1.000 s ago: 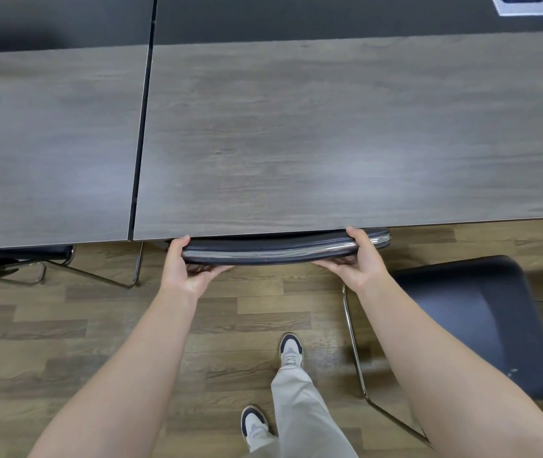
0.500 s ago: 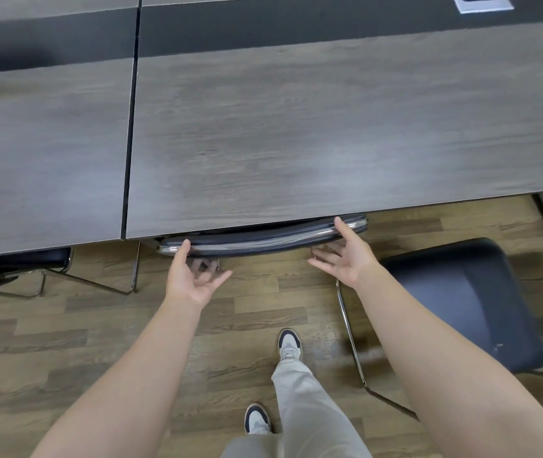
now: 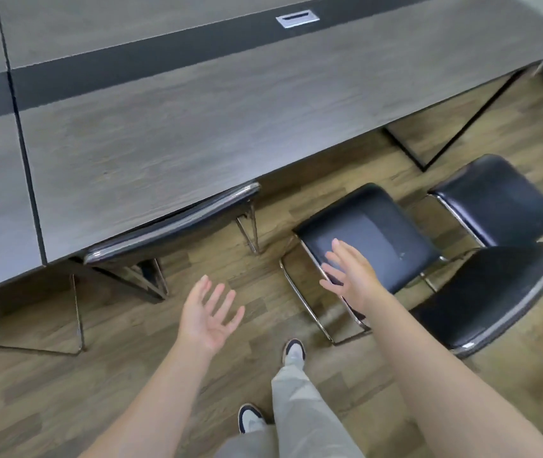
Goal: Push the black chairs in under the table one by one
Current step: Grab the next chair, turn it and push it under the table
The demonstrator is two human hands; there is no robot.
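One black chair (image 3: 171,226) sits tucked under the table (image 3: 197,127), only its backrest showing. The person's left hand (image 3: 209,314) and right hand (image 3: 351,276) hover empty, fingers (image 3: 338,251) spread, apparently reaching for the next chair (image 3: 372,233), which stands clear of the table.

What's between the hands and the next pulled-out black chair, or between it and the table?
Nothing visible. The right hand hovers open over the seat of the nearest pulled-out chair; the left hand is open over bare floor. Only bare floor lies between that chair and the table edge.
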